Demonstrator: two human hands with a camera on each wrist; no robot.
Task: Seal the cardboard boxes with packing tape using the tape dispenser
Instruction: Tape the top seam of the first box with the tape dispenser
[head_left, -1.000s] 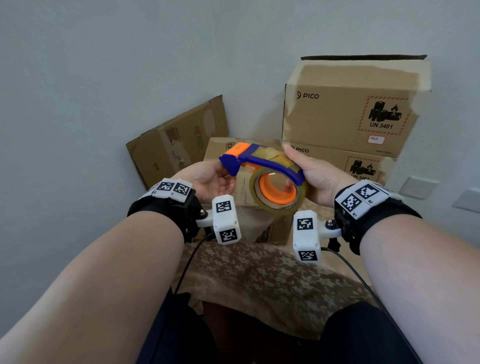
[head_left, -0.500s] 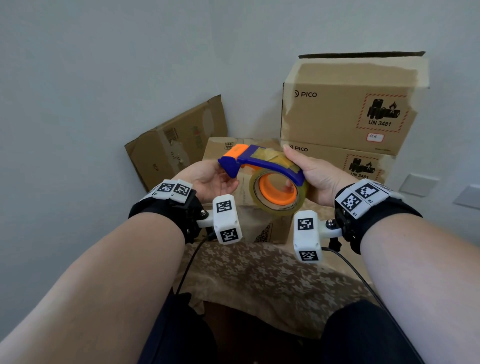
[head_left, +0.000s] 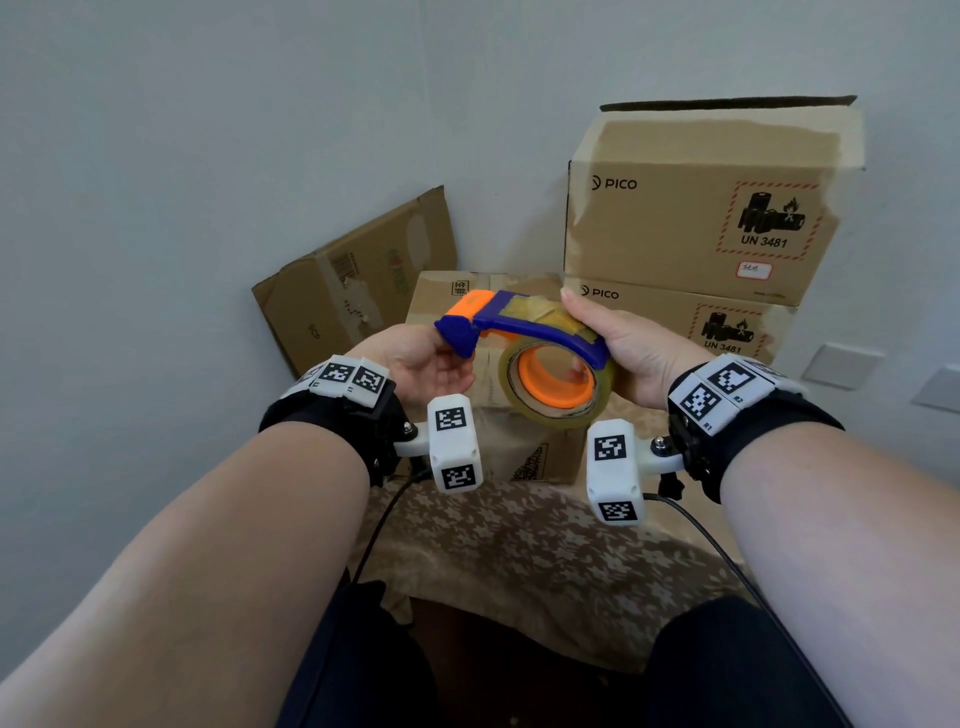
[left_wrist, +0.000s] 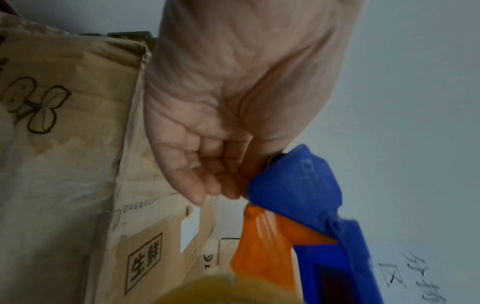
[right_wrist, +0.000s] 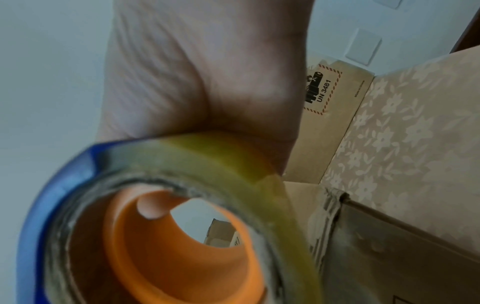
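Holding the blue-and-orange plastic tape dispenser (head_left: 524, 332) aloft above the small brown cardboard box (head_left: 498, 415), the right hand (head_left: 628, 353) wraps its roll end while the left hand (head_left: 415, 364) pinches its nose, apparently readying tape; next, lower it onto that box's seam.

The tape dispenser (head_left: 519, 325) held in both hands is smooth blue plastic with an orange plastic nose and hub, faintly glossy, and the tape roll (head_left: 558, 387) under the right hand's (head_left: 631, 348) grip is clear, yellowish, shiny film. Behind the grip, the cardboard boxes (head_left: 696, 223) are matt brown paperboard, scuffed, with pale torn patches and glossy tape strips. Below it lies a soft tan cloth (head_left: 545, 561) with a woven flower pattern.
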